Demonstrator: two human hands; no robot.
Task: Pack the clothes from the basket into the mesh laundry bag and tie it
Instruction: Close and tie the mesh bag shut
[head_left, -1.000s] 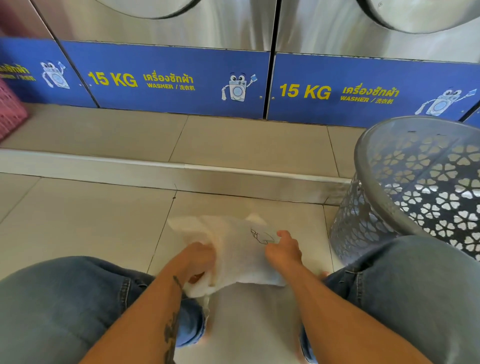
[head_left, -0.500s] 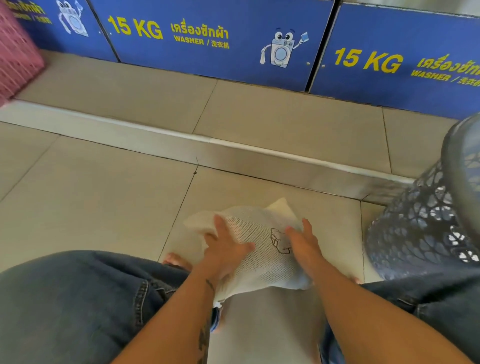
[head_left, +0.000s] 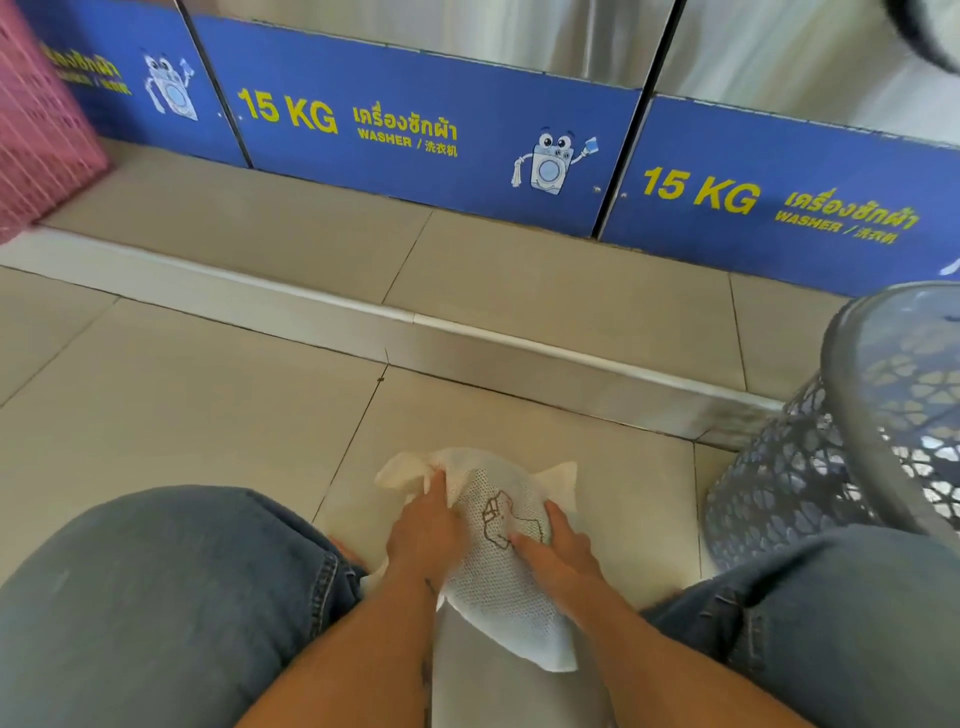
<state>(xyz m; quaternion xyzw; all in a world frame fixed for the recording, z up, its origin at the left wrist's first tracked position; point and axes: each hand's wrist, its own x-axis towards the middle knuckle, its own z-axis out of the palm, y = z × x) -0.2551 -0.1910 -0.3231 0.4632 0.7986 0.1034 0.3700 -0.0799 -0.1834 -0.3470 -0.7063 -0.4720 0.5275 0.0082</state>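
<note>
Hands (head_left: 427, 535) (head_left: 558, 545) flat on mesh laundry bag (head_left: 498, 582), grip released; basket (head_left: 810, 467) contents hidden.

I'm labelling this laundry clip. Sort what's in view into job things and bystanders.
Job things: mesh laundry bag, with the left hand and right hand resting on it; grey basket.

Bystanders: pink basket; blue washer panels; metal step edge.
</note>
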